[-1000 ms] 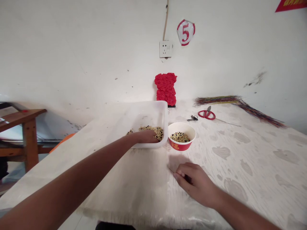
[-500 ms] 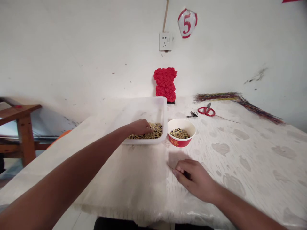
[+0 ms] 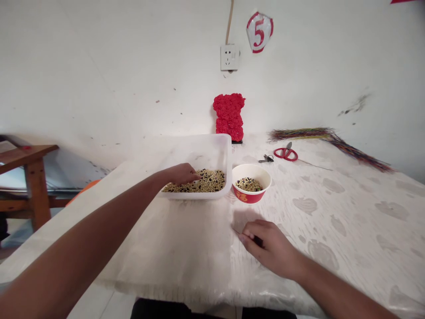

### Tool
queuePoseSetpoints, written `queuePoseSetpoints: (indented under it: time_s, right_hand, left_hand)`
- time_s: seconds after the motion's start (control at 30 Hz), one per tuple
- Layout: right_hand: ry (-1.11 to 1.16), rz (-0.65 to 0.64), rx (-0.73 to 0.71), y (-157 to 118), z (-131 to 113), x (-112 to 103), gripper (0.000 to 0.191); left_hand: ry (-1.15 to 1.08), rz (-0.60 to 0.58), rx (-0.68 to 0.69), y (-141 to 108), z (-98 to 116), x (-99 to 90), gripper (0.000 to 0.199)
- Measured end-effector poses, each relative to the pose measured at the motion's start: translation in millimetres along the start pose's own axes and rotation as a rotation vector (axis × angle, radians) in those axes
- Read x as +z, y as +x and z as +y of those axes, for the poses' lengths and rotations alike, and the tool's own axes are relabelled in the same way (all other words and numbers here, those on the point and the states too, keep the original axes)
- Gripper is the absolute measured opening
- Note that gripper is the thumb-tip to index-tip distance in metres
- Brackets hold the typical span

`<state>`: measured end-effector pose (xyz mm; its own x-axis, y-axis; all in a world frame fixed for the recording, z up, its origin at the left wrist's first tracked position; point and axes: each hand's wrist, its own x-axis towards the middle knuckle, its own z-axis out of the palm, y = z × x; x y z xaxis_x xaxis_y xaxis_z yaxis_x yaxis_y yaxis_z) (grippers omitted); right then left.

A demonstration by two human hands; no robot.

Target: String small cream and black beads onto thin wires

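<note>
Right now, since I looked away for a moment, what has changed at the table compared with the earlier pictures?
The left hand has drawn back leftward and lifted slightly over the mixed beans in the clear plastic tub; whether it holds any beans cannot be seen. The right hand stayed curled on the tablecloth, and the red-and-white bowl stayed beside the tub.

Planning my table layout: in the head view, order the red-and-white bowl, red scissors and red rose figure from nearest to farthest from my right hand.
From the right hand:
1. Red-and-white bowl, just ahead, slightly left.
2. Red scissors, farther back, to the right.
3. Red rose figure, farthest, against the wall.
</note>
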<state>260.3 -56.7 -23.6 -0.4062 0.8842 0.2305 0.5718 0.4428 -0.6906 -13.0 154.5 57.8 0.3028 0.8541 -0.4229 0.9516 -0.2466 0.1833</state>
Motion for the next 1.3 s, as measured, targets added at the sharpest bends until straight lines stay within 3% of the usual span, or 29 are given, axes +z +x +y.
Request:
queuePoseSetpoints:
  time_s: [0.5,1.0,1.3]
  right_hand:
    - [-0.008,-0.008,0.007,0.8,-0.5,1.2,0.03]
    - [-0.009,-0.015,0.029,-0.4,-2.9,0.0,0.029]
    - [-0.015,0.0,0.001,1.2,-2.8,-1.3,0.029]
  left_hand:
    - [0.197,0.021,-0.019,1.4,-28.4,0.5,0.045]
    - [0.398,0.033,0.074,-7.8,-31.9,-5.3,0.036]
    - [0.338,0.119,0.129,-12.1,-32.3,-8.2,0.039]
